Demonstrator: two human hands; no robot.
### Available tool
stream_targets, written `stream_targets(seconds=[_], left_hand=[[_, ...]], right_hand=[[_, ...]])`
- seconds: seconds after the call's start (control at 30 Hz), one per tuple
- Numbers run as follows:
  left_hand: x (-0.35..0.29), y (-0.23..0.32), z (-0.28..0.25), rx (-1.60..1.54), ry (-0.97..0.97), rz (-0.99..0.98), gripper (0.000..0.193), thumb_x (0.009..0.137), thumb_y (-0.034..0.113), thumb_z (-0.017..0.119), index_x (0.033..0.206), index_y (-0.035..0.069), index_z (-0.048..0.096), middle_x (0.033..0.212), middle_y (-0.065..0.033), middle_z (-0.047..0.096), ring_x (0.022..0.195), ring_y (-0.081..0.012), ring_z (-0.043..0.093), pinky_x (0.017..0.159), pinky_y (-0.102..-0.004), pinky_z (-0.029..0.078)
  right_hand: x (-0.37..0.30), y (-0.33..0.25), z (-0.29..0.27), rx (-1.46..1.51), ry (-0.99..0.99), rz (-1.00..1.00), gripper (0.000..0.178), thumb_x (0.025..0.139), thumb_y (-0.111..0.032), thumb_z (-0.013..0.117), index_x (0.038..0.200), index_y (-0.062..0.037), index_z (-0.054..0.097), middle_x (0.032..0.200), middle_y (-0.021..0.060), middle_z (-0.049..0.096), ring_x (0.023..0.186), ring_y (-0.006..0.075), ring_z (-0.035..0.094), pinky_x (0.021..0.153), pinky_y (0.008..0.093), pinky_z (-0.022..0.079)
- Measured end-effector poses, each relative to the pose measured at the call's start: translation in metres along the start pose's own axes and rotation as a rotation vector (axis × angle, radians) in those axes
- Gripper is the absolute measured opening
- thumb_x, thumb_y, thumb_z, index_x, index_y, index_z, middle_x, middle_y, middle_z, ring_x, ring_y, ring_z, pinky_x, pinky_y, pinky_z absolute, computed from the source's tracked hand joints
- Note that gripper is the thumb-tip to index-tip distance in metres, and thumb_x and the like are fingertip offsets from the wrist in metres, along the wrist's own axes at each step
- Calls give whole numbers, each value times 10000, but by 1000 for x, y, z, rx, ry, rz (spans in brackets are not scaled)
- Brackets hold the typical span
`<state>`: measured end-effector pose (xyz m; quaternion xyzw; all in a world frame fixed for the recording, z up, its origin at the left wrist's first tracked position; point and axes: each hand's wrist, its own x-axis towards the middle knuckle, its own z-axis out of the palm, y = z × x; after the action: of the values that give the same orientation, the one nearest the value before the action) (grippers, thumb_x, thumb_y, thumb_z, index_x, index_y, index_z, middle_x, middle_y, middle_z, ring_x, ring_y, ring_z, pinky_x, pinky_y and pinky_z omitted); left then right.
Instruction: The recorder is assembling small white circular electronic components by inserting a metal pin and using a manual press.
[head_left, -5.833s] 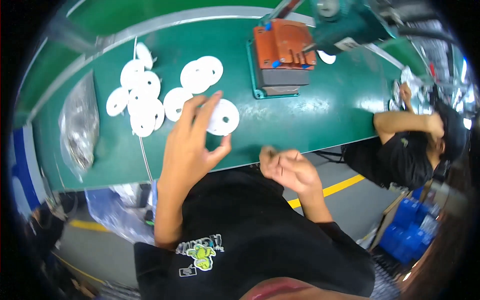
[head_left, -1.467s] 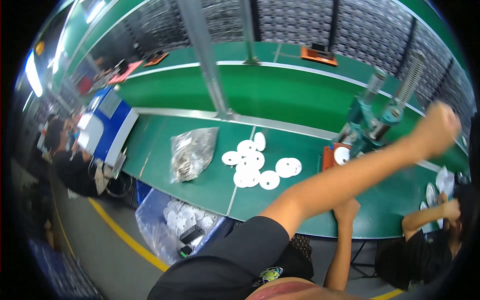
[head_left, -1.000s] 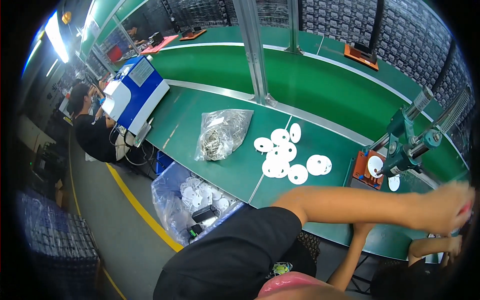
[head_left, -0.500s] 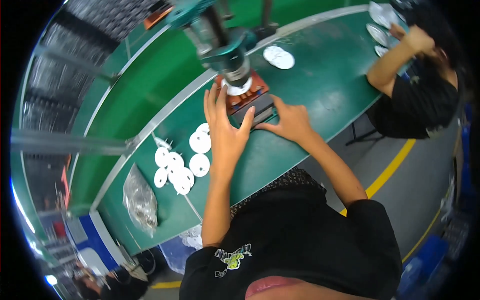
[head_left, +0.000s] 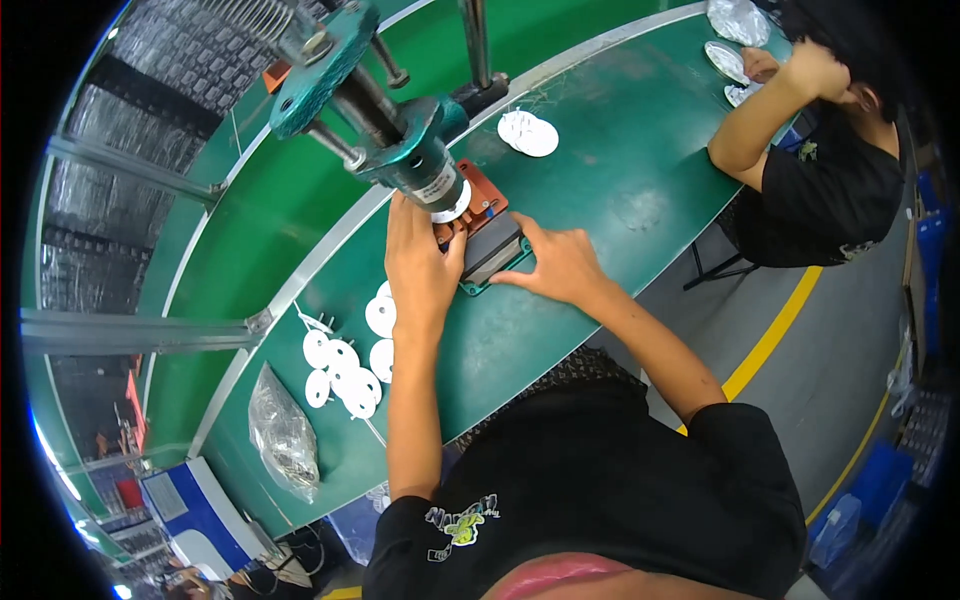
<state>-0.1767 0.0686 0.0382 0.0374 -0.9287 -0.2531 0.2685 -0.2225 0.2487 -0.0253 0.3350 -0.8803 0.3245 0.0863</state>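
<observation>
Press head (head_left: pixel 425 172) partly covers white disc (head_left: pixel 461 206)

Upper centre, I see the disc over an orange fixture (head_left: pixel 484 186). Left hand (head_left: pixel 420 265): fingertips partly hidden, grip I cannot tell. Right hand (head_left: pixel 562 265): thumb and forefinger apart. Lower left: loose discs (head_left: pixel 343 357), plastic bag (head_left: pixel 282 430).

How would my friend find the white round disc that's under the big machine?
On the long green table, find the teal metal press. Beneath it sits an orange-red block between the person's left hand and right hand. The white round disc lies on that block, partly hidden by the press; the other white discs lie away from it.
</observation>
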Motion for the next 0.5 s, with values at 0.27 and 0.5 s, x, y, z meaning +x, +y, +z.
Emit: stream_targets(seconds=[0.27, 0.5], left_hand=[[3, -4, -3, 100, 44, 144, 537, 712, 102, 727, 1196, -11, 525, 1255, -184, 541, 1210, -376, 489, 1014, -446, 410], [3, -10, -5, 86, -78, 23, 643, 657, 138, 773, 1224, -29, 519, 1282, -184, 522, 1229, -371, 470, 1028, -449, 399]], right_hand=[[0, 2, 10, -20, 113, -71, 874, 633, -627, 756, 1217, -14, 539, 677, 120, 650, 600, 284, 652, 534, 355, 492], [3, -3, -1, -32, 22, -21, 872, 642, -611, 760, 1217, 6, 536, 678, 112, 634, 584, 263, 642, 512, 352, 478]])
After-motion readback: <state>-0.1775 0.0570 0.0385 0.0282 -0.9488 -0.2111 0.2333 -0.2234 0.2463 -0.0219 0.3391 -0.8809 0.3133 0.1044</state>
